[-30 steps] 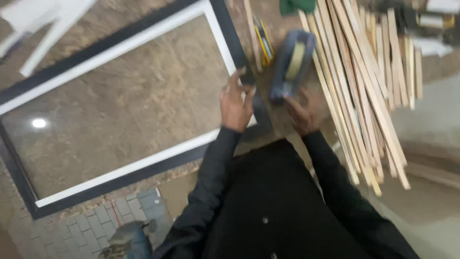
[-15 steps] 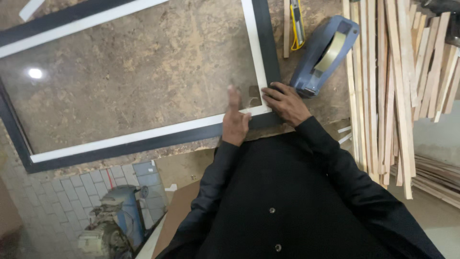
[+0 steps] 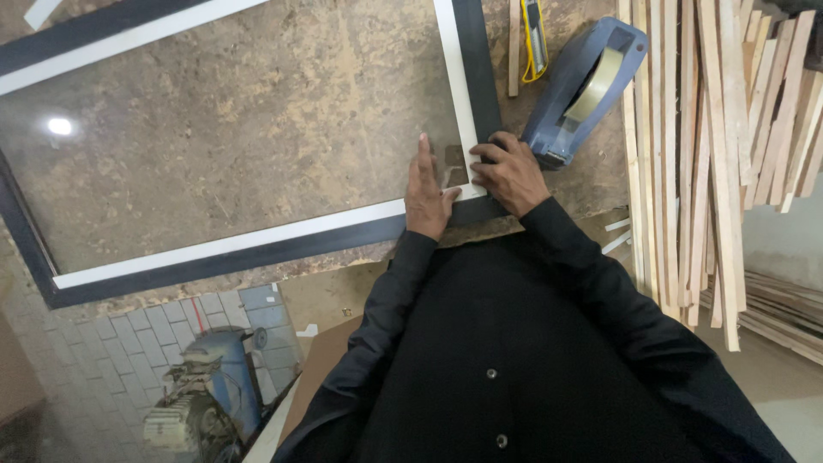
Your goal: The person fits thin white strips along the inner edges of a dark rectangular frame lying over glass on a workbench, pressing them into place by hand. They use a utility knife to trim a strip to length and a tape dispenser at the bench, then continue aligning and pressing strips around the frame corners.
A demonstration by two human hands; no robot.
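Note:
A large picture frame [image 3: 257,249] with a black outer edge and white inner border lies flat on a brown worktable, with glass [image 3: 240,120] over it. My left hand [image 3: 425,193] lies flat, fingers together, on the glass at the frame's near right corner. My right hand [image 3: 510,173] presses its fingers onto that same corner, over a small piece of tape [image 3: 454,165]. A blue-grey tape dispenser [image 3: 583,90] with a roll of tan tape lies just right of my right hand.
A pile of thin wooden strips [image 3: 720,146] covers the table's right side. A yellow utility knife [image 3: 533,30] and one strip lie beyond the dispenser. Below the table edge are a paved floor and a blue motor [image 3: 206,399]. Cardboard [image 3: 317,369] leans by my body.
A second ago my right hand held the tape dispenser above the table. It now lies on the table, and both hands have come down onto the frame's corner.

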